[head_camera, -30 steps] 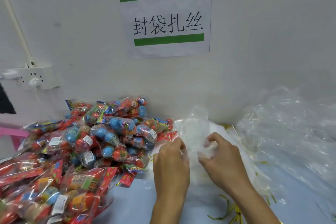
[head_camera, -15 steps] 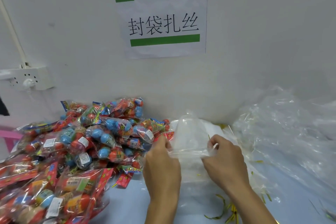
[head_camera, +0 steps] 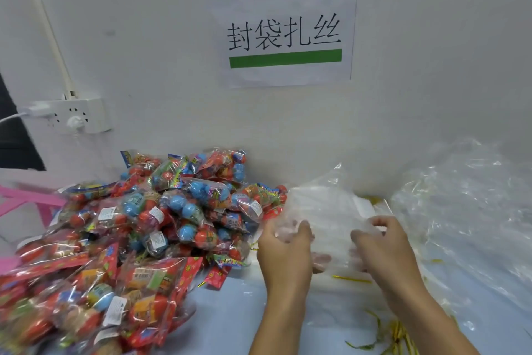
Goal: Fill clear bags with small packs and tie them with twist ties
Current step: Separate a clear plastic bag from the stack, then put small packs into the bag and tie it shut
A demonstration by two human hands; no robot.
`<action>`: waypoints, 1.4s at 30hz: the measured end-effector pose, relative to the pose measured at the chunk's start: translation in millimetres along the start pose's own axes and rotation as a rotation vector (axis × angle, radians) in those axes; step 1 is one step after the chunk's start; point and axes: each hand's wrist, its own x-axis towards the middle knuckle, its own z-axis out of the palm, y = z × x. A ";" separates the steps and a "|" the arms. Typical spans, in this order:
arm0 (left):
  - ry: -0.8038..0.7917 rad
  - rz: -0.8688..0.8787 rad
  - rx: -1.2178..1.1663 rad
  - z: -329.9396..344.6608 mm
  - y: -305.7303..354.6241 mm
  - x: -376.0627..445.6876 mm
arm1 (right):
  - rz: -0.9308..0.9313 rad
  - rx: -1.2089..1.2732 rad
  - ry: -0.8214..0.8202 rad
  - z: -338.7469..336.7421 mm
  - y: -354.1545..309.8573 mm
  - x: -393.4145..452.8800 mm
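Hands meet over the middle of the desk (head_camera: 230, 326), each gripping one side of a clear bag (head_camera: 325, 210): the left hand (head_camera: 283, 251) has its fingers curled shut on the bag's left edge, the right hand (head_camera: 383, 245) pinches the right edge. The bag stands up toward the wall, empty. Packs (head_camera: 149, 228) are heaped along the desk's left side, just beside the left hand. Twist ties (head_camera: 383, 337) lie near the front edge, and loose bags (head_camera: 466, 210) pile at the right.
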 end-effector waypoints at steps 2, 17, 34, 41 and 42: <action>0.070 0.088 0.115 -3.7 -0.8 4.0 | -0.140 -0.224 -0.089 1.6 -0.1 -4.1; -0.185 0.176 0.154 -3.0 -23.0 18.0 | -0.611 -0.178 0.065 -15.3 -9.7 -0.1; 0.217 0.555 0.649 -69.4 25.8 55.0 | -0.473 -0.498 0.082 -11.3 -3.2 1.5; 0.217 0.424 0.775 -66.8 28.4 63.0 | -0.511 -0.427 0.080 -8.3 -6.9 -2.4; 0.280 0.460 0.771 -65.1 28.6 63.0 | -0.532 -0.408 0.092 -8.1 -7.9 -2.5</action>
